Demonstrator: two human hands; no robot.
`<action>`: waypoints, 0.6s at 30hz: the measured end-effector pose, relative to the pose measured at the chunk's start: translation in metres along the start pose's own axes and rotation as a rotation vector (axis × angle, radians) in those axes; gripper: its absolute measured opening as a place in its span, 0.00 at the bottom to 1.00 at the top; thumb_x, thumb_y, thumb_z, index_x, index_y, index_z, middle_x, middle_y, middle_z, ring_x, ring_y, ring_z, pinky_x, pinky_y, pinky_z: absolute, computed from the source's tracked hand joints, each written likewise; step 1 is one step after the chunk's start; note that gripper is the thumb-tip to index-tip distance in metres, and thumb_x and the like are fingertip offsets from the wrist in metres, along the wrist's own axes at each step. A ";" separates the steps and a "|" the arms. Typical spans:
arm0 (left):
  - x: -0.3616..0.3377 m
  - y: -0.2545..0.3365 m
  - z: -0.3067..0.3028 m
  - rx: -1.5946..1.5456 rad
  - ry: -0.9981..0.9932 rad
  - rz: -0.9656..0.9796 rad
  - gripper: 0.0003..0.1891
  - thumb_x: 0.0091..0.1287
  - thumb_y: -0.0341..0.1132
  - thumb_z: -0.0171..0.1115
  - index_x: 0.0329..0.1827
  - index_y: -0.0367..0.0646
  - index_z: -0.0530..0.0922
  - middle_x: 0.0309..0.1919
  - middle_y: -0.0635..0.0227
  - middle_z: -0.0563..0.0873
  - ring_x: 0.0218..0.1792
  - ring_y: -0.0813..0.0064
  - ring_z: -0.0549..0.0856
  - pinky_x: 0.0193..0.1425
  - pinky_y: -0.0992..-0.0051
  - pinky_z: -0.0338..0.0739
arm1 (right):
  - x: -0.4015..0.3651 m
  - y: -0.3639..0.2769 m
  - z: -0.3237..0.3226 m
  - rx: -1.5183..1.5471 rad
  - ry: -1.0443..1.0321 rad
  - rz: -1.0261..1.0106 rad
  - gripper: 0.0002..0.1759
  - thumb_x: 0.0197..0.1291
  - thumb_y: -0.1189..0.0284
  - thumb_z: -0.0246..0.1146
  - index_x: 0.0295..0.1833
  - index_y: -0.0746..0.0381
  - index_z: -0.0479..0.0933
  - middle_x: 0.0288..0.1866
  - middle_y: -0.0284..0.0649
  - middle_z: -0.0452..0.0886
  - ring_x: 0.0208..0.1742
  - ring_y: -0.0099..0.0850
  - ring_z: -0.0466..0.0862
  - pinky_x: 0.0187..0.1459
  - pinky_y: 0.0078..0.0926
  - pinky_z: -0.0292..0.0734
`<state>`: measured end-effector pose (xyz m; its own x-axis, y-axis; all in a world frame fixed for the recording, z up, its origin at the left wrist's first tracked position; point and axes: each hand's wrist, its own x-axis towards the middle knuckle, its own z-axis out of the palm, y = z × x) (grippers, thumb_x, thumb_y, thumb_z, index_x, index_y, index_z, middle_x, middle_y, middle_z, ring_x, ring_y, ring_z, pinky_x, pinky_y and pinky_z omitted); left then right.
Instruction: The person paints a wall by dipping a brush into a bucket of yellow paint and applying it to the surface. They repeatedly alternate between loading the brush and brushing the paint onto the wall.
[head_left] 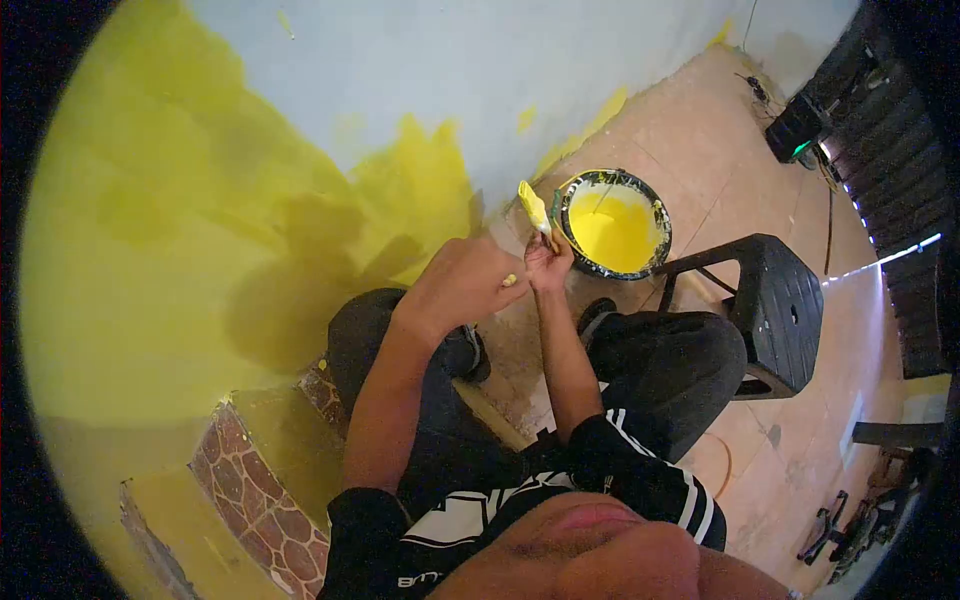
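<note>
My right hand is closed on a paintbrush, its upper part coated in yellow paint and its lower part whitish. It is beside the left rim of a black bucket containing yellow paint. My left hand is curled into a fist, back toward me, close to the right wrist. A small yellow bit shows at its fingers; whether this is paint or the end of something held, I cannot make out. In front and to the left is a pale wall, partly covered in yellow.
A black plastic stool stands right of my knee, near the bucket. A dark device with a green light and cables lie farther back on the tiled floor. Stone-patterned edging runs along the lower left.
</note>
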<state>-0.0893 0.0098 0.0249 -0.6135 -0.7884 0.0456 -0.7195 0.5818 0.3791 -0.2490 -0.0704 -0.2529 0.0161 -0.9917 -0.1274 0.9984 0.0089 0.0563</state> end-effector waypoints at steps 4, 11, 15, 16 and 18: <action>0.007 -0.006 -0.005 -0.016 0.110 0.072 0.19 0.58 0.45 0.58 0.14 0.42 0.77 0.12 0.54 0.74 0.18 0.52 0.76 0.26 0.58 0.70 | 0.015 0.001 0.025 0.025 -0.101 0.043 0.04 0.53 0.76 0.56 0.33 0.63 0.76 0.39 0.45 0.81 0.37 0.37 0.81 0.37 0.31 0.80; 0.007 -0.005 -0.005 0.009 0.127 0.044 0.21 0.60 0.45 0.53 0.14 0.39 0.78 0.13 0.51 0.75 0.18 0.52 0.78 0.27 0.59 0.74 | 0.008 0.007 0.035 0.072 -0.106 0.050 0.05 0.54 0.74 0.55 0.34 0.62 0.75 0.39 0.44 0.81 0.37 0.37 0.79 0.36 0.30 0.76; 0.005 -0.007 -0.003 0.020 0.165 0.012 0.22 0.60 0.44 0.52 0.14 0.38 0.77 0.13 0.50 0.75 0.18 0.51 0.78 0.27 0.59 0.73 | 0.015 0.004 0.047 0.064 -0.115 0.061 0.06 0.55 0.73 0.54 0.35 0.63 0.75 0.40 0.44 0.81 0.37 0.37 0.79 0.36 0.30 0.76; 0.006 -0.008 -0.003 -0.001 0.189 0.008 0.22 0.61 0.44 0.51 0.14 0.38 0.76 0.13 0.50 0.75 0.18 0.50 0.77 0.27 0.58 0.72 | 0.015 0.005 0.065 0.060 -0.125 0.034 0.07 0.56 0.73 0.54 0.35 0.63 0.75 0.40 0.44 0.81 0.37 0.37 0.79 0.36 0.30 0.75; 0.007 -0.006 -0.006 -0.028 0.207 0.003 0.23 0.62 0.44 0.50 0.13 0.38 0.76 0.13 0.50 0.74 0.18 0.49 0.77 0.26 0.57 0.71 | 0.008 0.009 0.108 0.056 -0.126 0.004 0.07 0.56 0.73 0.54 0.35 0.63 0.75 0.41 0.45 0.81 0.37 0.37 0.79 0.36 0.31 0.75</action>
<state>-0.0874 -0.0009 0.0285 -0.5333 -0.8128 0.2344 -0.7070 0.5804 0.4042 -0.2459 -0.0921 -0.1467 0.0096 -1.0000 -0.0015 0.9937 0.0094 0.1117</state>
